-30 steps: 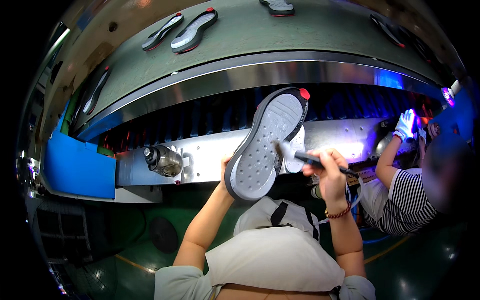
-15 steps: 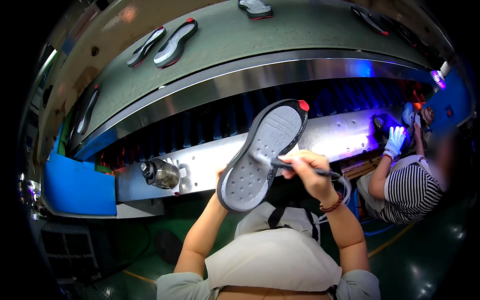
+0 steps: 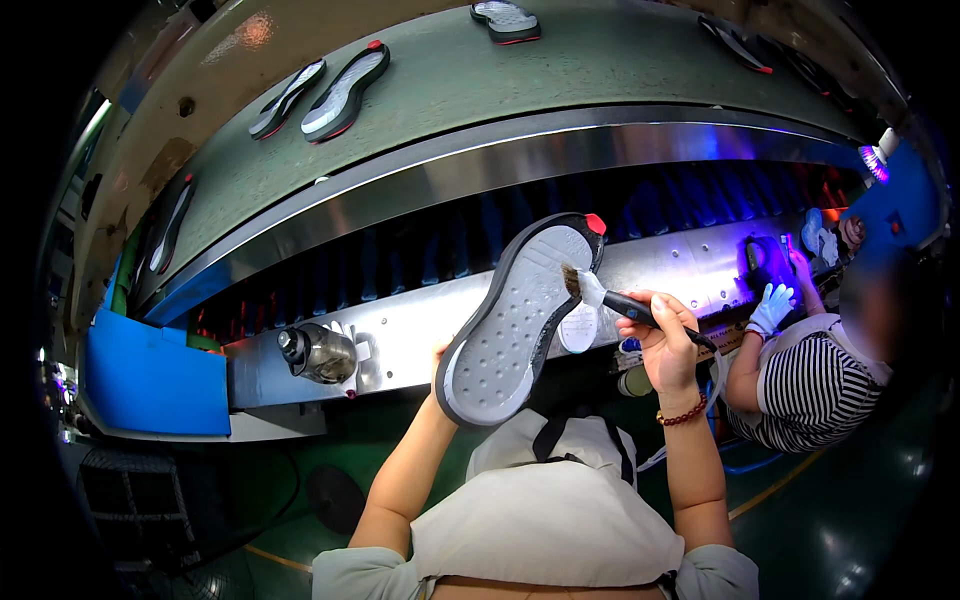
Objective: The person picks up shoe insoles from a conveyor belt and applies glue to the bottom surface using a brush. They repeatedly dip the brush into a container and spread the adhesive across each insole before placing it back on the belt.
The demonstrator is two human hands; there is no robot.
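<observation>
A grey shoe sole (image 3: 490, 335) with a dark rim and a red tip is held up in front of me, tilted with the red tip away. My left hand (image 3: 439, 356) grips its left edge; most of the fingers are hidden behind the sole. In my right hand (image 3: 670, 345) is a brush (image 3: 628, 303) with a black handle, pinched between thumb and fingers. Its brown bristles lie at the sole's right edge near the red end; whether they touch cannot be made out. A pale tube runs down from the handle.
A green conveyor belt (image 3: 600, 75) carries several soles beyond a metal rail (image 3: 450, 140). On the metal ledge (image 3: 420, 330) stand a dark bottle (image 3: 318, 352) and a pale oval piece (image 3: 578, 328). At right, a co-worker's gloved hand (image 3: 772, 308) is under purple light.
The brush has moved from the sole's middle up and right to its edge, and its bristles now show. My right hand has turned and shifted right. Soles on the belt have shifted slightly left.
</observation>
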